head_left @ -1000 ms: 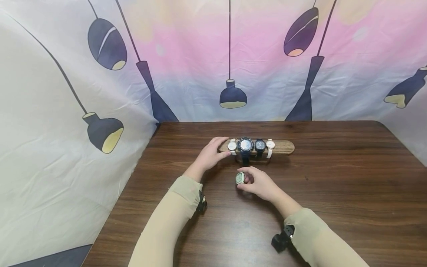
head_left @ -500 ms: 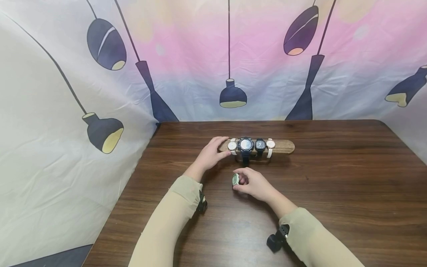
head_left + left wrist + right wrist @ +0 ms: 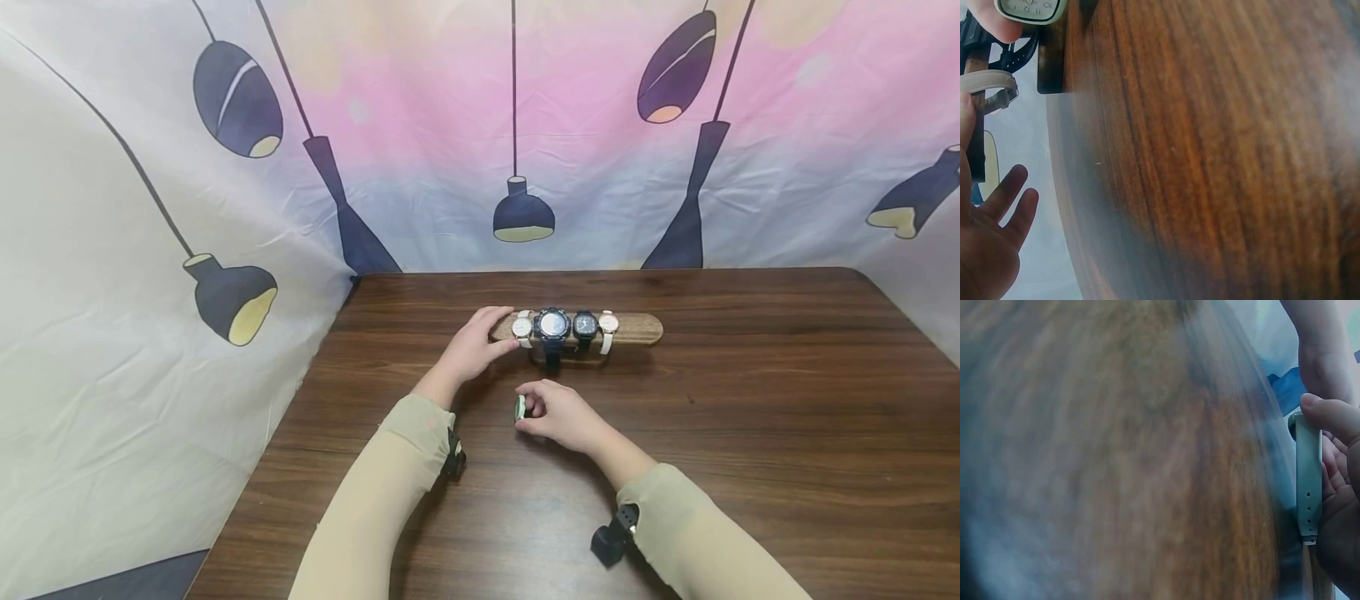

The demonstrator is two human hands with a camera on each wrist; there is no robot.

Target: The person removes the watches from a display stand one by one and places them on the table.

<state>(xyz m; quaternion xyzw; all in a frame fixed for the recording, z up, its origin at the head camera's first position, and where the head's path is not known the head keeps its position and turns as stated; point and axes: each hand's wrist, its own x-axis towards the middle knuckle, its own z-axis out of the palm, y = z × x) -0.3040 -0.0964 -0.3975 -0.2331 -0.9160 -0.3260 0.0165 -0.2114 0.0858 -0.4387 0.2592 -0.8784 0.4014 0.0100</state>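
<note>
My right hand (image 3: pixel 564 419) pinches a pale green wristwatch (image 3: pixel 520 408) between thumb and fingers above the table. Its case is almost edge-on in the head view, while the left wrist view shows the square numbered dial (image 3: pixel 1029 7). A holed strap (image 3: pixel 1309 475) hangs down in the right wrist view. My left hand (image 3: pixel 471 346) grips the left end of a wooden watch stand (image 3: pixel 639 330), thumb in front and fingers behind. On its bar sit a white-strapped watch (image 3: pixel 522 327) beside my left hand, a large black watch (image 3: pixel 553 323), a square black watch (image 3: pixel 585 325) and another white-strapped watch (image 3: pixel 608 322).
The stand is towards the back of a dark wood-grain table (image 3: pixel 787 417); its bar extends bare to the right of the watches. Behind the table hangs a cloth backdrop (image 3: pixel 450 125) printed with lamps. Black wrist cameras (image 3: pixel 611 542) are strapped at both sleeves.
My right hand has drifted left and slightly nearer the body, turning the green watch so its face points away to the left. My left hand stays on the stand.
</note>
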